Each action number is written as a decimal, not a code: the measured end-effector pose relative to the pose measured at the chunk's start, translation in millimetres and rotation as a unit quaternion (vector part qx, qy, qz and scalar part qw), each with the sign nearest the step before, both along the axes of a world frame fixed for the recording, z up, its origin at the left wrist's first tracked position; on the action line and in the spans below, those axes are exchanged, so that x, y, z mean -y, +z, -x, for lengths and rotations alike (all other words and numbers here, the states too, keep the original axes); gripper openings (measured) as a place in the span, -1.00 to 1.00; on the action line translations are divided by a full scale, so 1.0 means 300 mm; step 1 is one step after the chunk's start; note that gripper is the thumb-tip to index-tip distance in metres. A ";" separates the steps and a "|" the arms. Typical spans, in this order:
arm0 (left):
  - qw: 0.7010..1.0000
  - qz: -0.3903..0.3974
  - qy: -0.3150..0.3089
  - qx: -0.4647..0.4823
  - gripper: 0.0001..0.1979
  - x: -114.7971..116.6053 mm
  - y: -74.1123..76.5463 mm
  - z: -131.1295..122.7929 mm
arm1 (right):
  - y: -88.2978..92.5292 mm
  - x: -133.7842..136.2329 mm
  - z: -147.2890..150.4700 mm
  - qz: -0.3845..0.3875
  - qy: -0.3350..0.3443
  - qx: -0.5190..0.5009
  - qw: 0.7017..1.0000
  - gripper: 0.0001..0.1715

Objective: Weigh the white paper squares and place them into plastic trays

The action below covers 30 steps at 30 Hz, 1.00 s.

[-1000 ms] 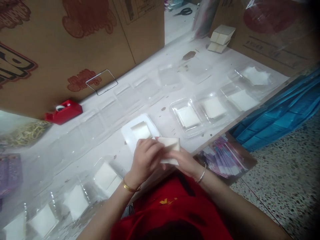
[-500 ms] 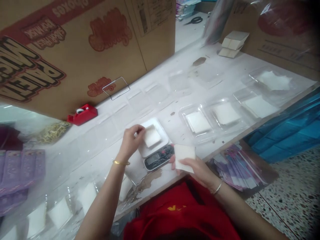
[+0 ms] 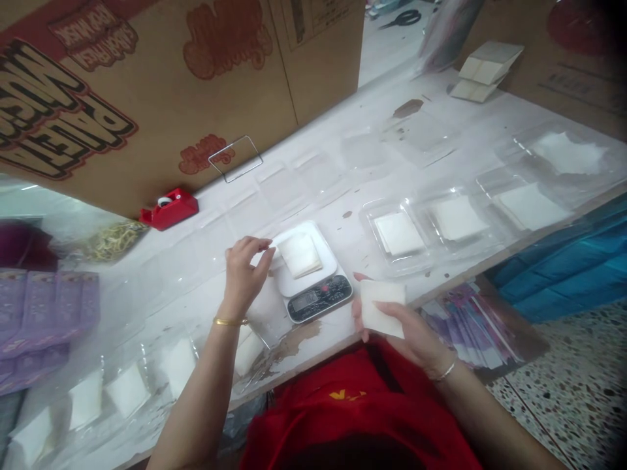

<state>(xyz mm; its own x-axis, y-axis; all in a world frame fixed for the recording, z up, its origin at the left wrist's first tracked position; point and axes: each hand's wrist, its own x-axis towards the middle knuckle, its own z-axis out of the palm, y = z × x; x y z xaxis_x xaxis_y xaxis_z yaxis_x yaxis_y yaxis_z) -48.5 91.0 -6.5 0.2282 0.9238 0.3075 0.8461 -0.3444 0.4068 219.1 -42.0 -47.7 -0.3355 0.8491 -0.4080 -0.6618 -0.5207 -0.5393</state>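
Note:
A small stack of white square sheets (image 3: 300, 254) lies on the white platform of a kitchen scale (image 3: 319, 299) with a dark display panel. Just left of that stack is my left hand (image 3: 246, 264), its thumb and forefinger slightly apart and nothing visible between them. My right hand (image 3: 411, 329) grips another stack of white square sheets (image 3: 383, 303), thumb on top and fingers underneath, to the right of the scale. The reading on the display is too blurred to make out.
Clear plastic trays with white sheets stand on the right, one being a tray (image 3: 398, 235) near the scale; several more are at lower left. Behind are a red tape dispenser (image 3: 170, 207), a bent wire frame (image 3: 236, 158), rubber bands (image 3: 117, 240) and a large cardboard box (image 3: 161, 85).
My left hand has come off the stack on the scale and moved left. My right hand, still gripping its stack, is a little farther from the scale. The view has shifted slightly.

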 end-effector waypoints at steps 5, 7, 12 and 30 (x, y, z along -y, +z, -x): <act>1.000 0.009 -0.003 0.000 -0.91 0.001 -0.006 -0.007 | 0.007 0.001 0.000 -0.012 -0.001 -0.006 1.000 -0.25; 1.000 0.013 -0.005 -0.001 -0.91 0.002 -0.006 -0.010 | 0.005 -0.001 0.001 -0.010 -0.005 -0.001 1.000 -0.24; 1.000 0.026 -0.015 -0.002 -0.90 0.004 -0.008 -0.023 | 0.005 -0.002 0.002 0.001 -0.004 0.003 1.000 -0.23; 0.978 0.042 -0.034 -0.203 -0.74 0.023 -0.056 -0.168 | 0.001 -0.013 0.045 -0.016 0.002 0.000 1.000 -0.32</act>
<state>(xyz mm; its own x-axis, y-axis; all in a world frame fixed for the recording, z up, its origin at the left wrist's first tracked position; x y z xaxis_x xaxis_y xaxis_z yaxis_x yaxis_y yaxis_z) 2.0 84.2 -23.2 0.3767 0.9206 0.1028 0.9204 -0.3846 0.0710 205.5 -38.0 -47.4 -0.3388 0.8608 -0.3798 -0.6601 -0.5051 -0.5559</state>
